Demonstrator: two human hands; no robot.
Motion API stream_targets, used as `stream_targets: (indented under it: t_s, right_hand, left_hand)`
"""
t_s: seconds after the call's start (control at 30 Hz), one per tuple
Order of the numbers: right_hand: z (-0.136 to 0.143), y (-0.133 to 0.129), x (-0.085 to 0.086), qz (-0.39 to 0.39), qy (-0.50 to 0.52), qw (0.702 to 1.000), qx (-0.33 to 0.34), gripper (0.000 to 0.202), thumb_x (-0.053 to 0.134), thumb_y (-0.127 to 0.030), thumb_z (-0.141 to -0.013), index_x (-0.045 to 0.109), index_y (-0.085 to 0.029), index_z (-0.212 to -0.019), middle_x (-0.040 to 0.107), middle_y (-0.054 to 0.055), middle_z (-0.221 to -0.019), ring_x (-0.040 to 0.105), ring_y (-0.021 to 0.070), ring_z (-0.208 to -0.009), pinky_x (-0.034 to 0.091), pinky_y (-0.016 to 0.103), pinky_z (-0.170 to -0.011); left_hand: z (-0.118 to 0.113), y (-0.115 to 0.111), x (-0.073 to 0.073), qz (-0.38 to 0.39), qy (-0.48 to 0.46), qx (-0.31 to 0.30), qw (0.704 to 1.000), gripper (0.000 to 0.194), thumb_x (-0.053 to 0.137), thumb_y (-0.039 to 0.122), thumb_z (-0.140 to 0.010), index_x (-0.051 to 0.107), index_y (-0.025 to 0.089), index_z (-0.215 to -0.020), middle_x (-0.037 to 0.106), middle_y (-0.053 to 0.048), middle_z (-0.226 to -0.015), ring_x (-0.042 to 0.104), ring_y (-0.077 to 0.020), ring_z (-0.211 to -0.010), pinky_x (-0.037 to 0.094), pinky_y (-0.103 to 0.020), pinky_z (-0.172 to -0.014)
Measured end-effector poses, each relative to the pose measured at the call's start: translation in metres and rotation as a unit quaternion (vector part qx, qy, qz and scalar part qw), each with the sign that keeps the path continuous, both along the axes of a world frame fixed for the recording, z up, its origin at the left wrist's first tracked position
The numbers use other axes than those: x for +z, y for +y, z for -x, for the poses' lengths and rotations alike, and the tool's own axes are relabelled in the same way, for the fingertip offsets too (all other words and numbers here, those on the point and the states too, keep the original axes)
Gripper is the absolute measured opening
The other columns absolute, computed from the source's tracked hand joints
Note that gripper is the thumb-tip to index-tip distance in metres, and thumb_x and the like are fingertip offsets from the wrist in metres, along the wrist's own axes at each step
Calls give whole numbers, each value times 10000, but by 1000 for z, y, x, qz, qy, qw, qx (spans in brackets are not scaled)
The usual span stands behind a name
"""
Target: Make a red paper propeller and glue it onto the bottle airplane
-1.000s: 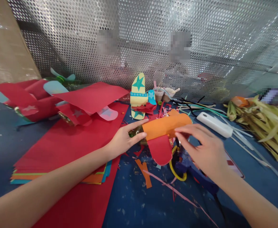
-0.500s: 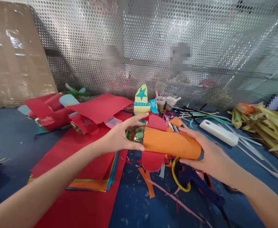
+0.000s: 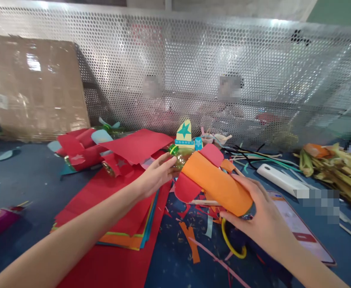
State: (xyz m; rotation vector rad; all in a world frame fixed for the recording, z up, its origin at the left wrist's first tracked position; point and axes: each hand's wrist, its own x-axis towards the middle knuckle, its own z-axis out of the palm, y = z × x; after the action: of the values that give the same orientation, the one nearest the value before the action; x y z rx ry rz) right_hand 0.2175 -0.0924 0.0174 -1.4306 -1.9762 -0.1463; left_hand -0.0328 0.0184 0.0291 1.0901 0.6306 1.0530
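Observation:
A plastic bottle wrapped in orange paper (image 3: 215, 182) is tilted above the blue table, its green-capped neck (image 3: 174, 150) toward the upper left. Pink-red paper flaps (image 3: 189, 187) stick out on both sides of it. My right hand (image 3: 257, 204) grips the bottle's base end, thumb below and fingers above. Near the neck is my left hand (image 3: 157, 174), its fingers apart and close beside the bottle; whether they touch it is hard to tell. Behind the bottle stands a yellow paper piece with a teal star (image 3: 184, 131).
Red and coloured sheets (image 3: 103, 208) are stacked at left, with red paper-covered bottles (image 3: 85, 156) behind. Paper scraps (image 3: 193, 244), a yellow-handled tool (image 3: 232, 244), a phone (image 3: 301, 224), a white tool (image 3: 280, 178) and dry husks (image 3: 340, 172) lie around. A perforated metal panel (image 3: 181, 60) rises behind.
The bottle has turned from nearly level to slanting, neck up and left. My left hand has loosened from its neck end. The view has tilted up, and the phone shows more.

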Motion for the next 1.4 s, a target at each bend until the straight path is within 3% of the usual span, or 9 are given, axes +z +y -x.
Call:
stream_targets:
  t_s: [0.2,0.33,0.47,0.67,0.9,1.07,1.17,1.27,1.4]
  right_hand:
    - [15,-14,2,72,54,994,56,648,648,-465,-791,318,-283,-1317,491,128,-1285,534,316,-1173,511,474,-904]
    - [23,-22,0,185,145,970,62,673,603,-464,-819,245,-318,-1370,422,109,-1395,480,310,-1244,478,497,-954]
    - [21,-20,-5,252,226,939,58,642,520,-486,-871,199,-330,-1404,442,102,-1394,529,285,-1205,494,476,-943]
    - [19,-15,-9,188,138,972,30,624,518,-477,-874,227,-311,-1400,396,98,-1451,479,304,-1256,479,504,-964]
    - [23,-13,-15,81,27,996,25,607,515,-429,-879,251,-250,-1395,488,138,-1365,527,305,-1211,489,508,-958]
    - [23,-11,-15,59,13,998,22,609,527,-423,-872,268,-228,-1387,522,148,-1333,552,298,-1188,515,480,-935]
    - [22,-11,-14,54,5,998,21,608,515,-428,-879,264,-225,-1394,507,150,-1354,546,299,-1197,512,486,-938]
    - [21,-12,-14,52,3,999,16,602,514,-430,-878,273,-222,-1390,498,151,-1369,539,307,-1205,509,498,-938]
    - [21,-12,-16,46,-1,999,13,605,511,-430,-877,274,-216,-1391,510,162,-1355,551,321,-1187,518,520,-917]
  left_hand:
    - [6,7,1,51,-16,1,999,296,767,345,-712,650,184,-930,708,-27,-856,629,-108,-700,475,-202,-666]
    - [5,6,0,22,21,2,1000,415,721,451,-743,645,167,-1036,693,-65,-929,628,-163,-810,464,-255,-742]
    - [8,6,1,24,94,-46,994,637,647,602,-739,561,215,-1238,676,-82,-1023,616,-235,-948,434,-344,-846]
    - [12,2,2,-37,204,-100,973,781,762,399,-710,405,257,-1391,676,-73,-1114,561,-253,-1131,363,-369,-975]
    - [9,7,-4,-18,235,-98,967,730,789,292,-653,497,161,-1309,696,-107,-1069,596,-261,-1089,385,-381,-967]
    - [12,7,-1,20,253,-89,963,774,791,275,-649,456,151,-1335,708,-109,-1027,624,-244,-1010,432,-343,-848]
    - [12,6,1,24,248,-84,965,803,797,270,-634,446,156,-1348,713,-96,-947,636,-202,-829,429,-291,-691]
    - [13,8,3,26,253,-80,964,795,798,274,-625,465,167,-1338,695,-69,-851,561,-133,-614,306,-231,-512]
    - [13,10,4,33,250,-79,964,705,791,315,-634,531,174,-1274,576,22,-620,400,-77,-470,156,-225,-451]
